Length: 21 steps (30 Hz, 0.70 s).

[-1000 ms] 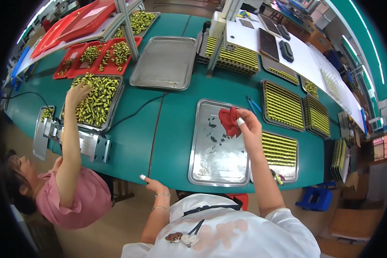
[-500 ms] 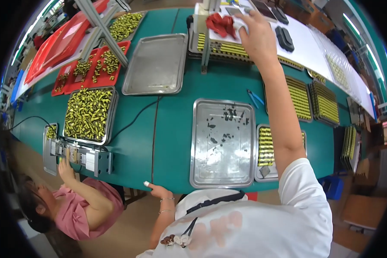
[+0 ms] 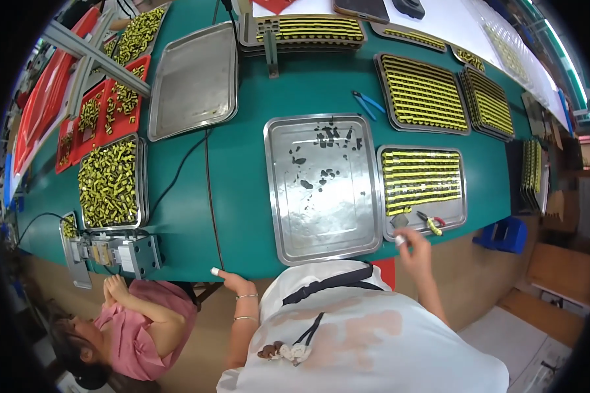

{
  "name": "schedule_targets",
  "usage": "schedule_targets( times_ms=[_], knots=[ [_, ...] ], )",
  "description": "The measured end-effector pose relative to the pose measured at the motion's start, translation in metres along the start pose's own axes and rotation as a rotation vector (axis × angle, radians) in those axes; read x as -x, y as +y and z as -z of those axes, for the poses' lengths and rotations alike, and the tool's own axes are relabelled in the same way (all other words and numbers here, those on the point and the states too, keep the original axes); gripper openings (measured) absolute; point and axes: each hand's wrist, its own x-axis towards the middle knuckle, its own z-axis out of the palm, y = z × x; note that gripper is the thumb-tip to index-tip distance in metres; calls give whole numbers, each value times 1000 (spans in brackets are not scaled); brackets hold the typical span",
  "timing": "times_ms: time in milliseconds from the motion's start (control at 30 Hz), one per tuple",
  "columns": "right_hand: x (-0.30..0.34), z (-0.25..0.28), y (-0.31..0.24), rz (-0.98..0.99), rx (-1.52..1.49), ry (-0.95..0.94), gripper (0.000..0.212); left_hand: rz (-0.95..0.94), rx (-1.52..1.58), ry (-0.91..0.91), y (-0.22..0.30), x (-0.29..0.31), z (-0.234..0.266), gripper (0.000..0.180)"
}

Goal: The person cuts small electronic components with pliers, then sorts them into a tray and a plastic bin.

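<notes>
My right hand [image 3: 415, 253] is by the table's front edge, just below a small metal tray [image 3: 463, 196]. It appears to hold nothing; its fingers are loosely bent and apart, and one tip has a white cover. In that tray lie rows of yellow-and-dark small parts [image 3: 421, 175], a grey flat piece [image 3: 400, 221] and pliers [image 3: 434, 224] with red and yellow handles. My left hand [image 3: 237, 283] rests at the table edge, one white-covered finger stretched out, nothing seen in it. Between my hands stands a large metal tray [image 3: 321, 223] with dark scraps [image 3: 331, 136].
Blue-handled cutters [image 3: 368, 105] lie behind the trays. Stacked trays of rowed parts [image 3: 423, 95] stand at the back right. Leftward are a bare metal tray [image 3: 195, 82], a tray of loose parts [image 3: 110, 183], red bins [image 3: 101, 121] and a co-worker [image 3: 144, 321] beside a metal fixture [image 3: 121, 255].
My right hand has come back from the white board by the red cloth to the near tray. The pliers now show there. The view has shifted; the co-worker's hand has left the fixture.
</notes>
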Motion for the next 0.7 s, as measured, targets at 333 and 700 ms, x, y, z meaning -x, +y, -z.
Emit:
schedule_targets(
  times_ms=[333, 700],
  knots=[
    [21, -40, 79, -218, 473, -497, 24, 239, 54, -467, -14, -44, 38, 71],
    [9, -70, 91, -922, -834, -319, 30, 281, 79, -525, -12, -35, 47, 67]
  ],
)
